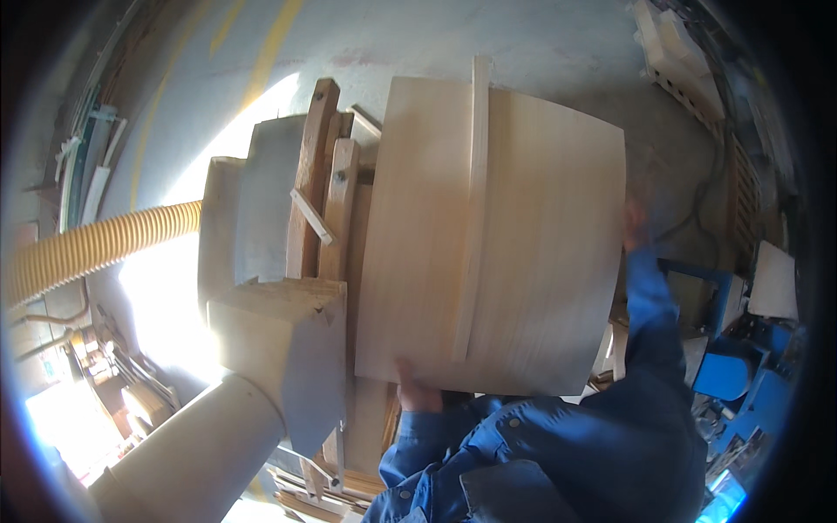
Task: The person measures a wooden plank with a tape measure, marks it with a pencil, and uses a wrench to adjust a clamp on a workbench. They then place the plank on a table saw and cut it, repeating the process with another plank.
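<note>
A large pale wooden panel (pixel 549 235) lies in front of me, with a long narrow wooden strip (pixel 476 192) running lengthwise across its top face. The strip sticks out a little past the far edge. At the near left corner my left hand (pixel 420 397) grips the panel, thumb on top and the other fingers hidden underneath. On the right edge, my right hand (pixel 638 225) holds the side; it is somewhat blurred and its fingers are partly hidden by the board.
Left of the panel stands a machine with upright-looking wooden beams (pixel 314 183), a grey metal hood (pixel 275 200) and a thick duct (pixel 192 453). A ribbed yellow hose (pixel 105 248) joins it. Blue machinery (pixel 728 375) is at right; a pale stack (pixel 680 57) sits far right.
</note>
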A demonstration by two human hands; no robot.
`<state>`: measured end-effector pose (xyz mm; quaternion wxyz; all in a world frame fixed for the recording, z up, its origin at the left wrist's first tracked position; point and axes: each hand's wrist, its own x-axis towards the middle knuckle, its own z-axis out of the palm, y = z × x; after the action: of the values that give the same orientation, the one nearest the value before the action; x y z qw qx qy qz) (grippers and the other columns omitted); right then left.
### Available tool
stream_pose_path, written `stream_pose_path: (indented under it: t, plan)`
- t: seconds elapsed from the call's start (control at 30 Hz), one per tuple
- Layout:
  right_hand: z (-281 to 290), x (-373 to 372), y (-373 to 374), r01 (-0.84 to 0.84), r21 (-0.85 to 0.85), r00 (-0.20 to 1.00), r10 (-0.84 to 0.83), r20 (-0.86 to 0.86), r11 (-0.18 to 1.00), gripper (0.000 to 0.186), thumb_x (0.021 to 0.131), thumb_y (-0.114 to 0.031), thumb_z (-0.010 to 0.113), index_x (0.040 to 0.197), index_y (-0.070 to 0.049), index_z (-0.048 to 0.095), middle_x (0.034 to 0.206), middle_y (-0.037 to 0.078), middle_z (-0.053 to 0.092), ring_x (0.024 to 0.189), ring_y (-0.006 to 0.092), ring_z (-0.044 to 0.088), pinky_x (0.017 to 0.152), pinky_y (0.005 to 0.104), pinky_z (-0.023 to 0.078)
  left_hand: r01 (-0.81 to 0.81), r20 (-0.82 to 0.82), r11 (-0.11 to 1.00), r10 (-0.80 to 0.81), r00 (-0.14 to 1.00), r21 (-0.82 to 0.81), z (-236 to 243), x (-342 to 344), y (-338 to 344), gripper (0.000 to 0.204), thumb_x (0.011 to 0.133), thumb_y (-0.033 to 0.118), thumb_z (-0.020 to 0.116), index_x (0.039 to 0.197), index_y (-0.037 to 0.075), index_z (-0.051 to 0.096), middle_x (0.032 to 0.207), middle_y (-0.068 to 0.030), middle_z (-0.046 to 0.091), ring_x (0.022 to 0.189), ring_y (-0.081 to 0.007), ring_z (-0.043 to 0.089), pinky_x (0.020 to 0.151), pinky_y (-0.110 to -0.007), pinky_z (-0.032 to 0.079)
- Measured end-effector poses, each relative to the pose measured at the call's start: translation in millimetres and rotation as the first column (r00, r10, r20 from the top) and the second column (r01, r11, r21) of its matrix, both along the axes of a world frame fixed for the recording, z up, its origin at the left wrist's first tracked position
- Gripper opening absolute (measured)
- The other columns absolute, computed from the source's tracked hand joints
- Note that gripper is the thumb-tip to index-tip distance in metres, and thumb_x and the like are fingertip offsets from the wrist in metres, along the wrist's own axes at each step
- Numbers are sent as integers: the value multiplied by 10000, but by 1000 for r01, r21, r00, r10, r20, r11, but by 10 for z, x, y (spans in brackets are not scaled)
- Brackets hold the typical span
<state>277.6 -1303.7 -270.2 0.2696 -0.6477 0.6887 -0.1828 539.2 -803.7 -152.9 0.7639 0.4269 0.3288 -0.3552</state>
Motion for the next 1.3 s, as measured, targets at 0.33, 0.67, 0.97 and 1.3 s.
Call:
stream_pose_path:
  t: [0.33,0.67,0.97,1.3]
  plan:
    - [-118,-469,2261,127,87,979,-139,150,988,354,840,-370,605,968,-45,663,1031,150,646,983,253,598,832,352,458,190,54,960,-183,982,-208,-257,4,197,613,848,534,559,1288,116,463,1281,-92,508,1159,-305,486,961,-498,414]
    - [509,-1777,3631,488,199,828,-523,203,850,461,887,-435,454,913,-27,667,878,205,646,867,346,608,789,420,450,540,77,714,-570,818,-446,-130,-650,431,591,859,502,554,1269,83,476,1277,-119,514,1163,-303,496,993,-500,405]
    - [399,-3188,4780,816,219,416,-806,422,535,509,877,-444,496,883,34,671,775,121,673,718,194,629,671,343,487,982,641,58,-765,-72,180,-447,-1671,209,541,914,470,480,1294,87,449,1286,-95,514,1171,-284,496,973,-461,429]
    - [-203,-4645,5172,920,222,230,-902,364,324,410,862,-402,593,723,-18,633,638,13,569,572,109,505,522,278,412,921,-123,318,-947,296,-227,-763,-2892,-185,486,944,473,418,1257,106,472,1168,-79,583,1046,-254,568,871,-405,492]
